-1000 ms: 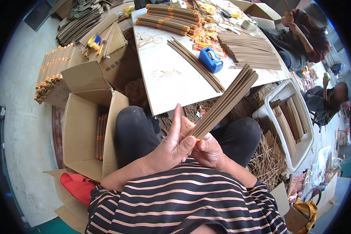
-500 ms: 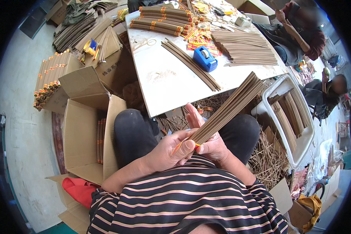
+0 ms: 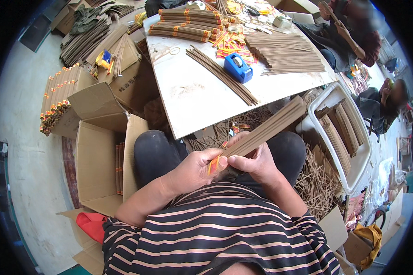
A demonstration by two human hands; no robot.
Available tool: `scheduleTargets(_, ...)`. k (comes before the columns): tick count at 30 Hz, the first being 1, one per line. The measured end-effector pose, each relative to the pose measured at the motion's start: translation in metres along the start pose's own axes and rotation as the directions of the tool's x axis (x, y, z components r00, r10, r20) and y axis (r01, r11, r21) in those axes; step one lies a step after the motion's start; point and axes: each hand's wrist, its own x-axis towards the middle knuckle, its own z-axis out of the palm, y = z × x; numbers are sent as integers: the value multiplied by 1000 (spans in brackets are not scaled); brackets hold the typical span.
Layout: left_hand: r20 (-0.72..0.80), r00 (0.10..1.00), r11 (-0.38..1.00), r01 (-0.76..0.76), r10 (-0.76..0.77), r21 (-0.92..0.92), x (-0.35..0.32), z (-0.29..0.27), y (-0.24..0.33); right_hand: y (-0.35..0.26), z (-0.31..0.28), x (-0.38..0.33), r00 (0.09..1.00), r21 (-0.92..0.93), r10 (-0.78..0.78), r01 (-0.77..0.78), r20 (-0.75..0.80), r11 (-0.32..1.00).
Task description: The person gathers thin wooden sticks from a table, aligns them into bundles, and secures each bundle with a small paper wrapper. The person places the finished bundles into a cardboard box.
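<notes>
A bundle of brown incense sticks [image 3: 268, 128] slants up and away to the right above my lap. My left hand [image 3: 198, 166] closes round its lower end, where a red and yellow paper label [image 3: 214, 166] shows at the thumb. My right hand [image 3: 260, 166] grips the same bundle just above, thumb in front and fingers mostly hidden behind the sticks. Beyond it, on the white table [image 3: 188, 107], lie a loose row of sticks [image 3: 222, 75] and a blue tape dispenser [image 3: 237, 68].
Wrapped bundles [image 3: 183, 30], loose labels [image 3: 236, 50] and a stick pile [image 3: 284, 52] cover the table's far side. At left stands an open cardboard box [image 3: 96, 165]; at right, a white tub [image 3: 314, 117] of sticks. Broken sticks [image 3: 319, 188] litter the floor. Two people sit at upper right.
The bundle has tilted a little lower and its far end has dropped. My right hand's fingers, raised behind the sticks before, have curled in round them, and the label shows more at my left thumb.
</notes>
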Motion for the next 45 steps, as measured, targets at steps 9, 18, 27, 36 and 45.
scheduleTargets(9, -68, 955, 836, -218, 290, 504, 5, -3, -12, 9, 1, 3, 996, -75, -41, 34, -83, 997)
scheduleTargets(18, 14, 911, 497, -237, 412, 835, 12, -8, -19, 9, 7, 5, 987, -5, 0, -1, -164, 1000)
scheduleTargets(27, 87, 876, 359, -283, 474, 889, 14, -8, -24, 18, 12, 5, 978, 87, 31, -13, -205, 996)
scheduleTargets(36, 114, 891, 273, -253, 439, 928, 15, -5, -25, 28, 15, 7, 962, 162, 55, -11, -269, 987)
scheduleTargets(45, -37, 916, 148, -25, 400, 989, 22, 7, -39, 17, 13, 12, 947, 90, 175, -156, -269, 984)
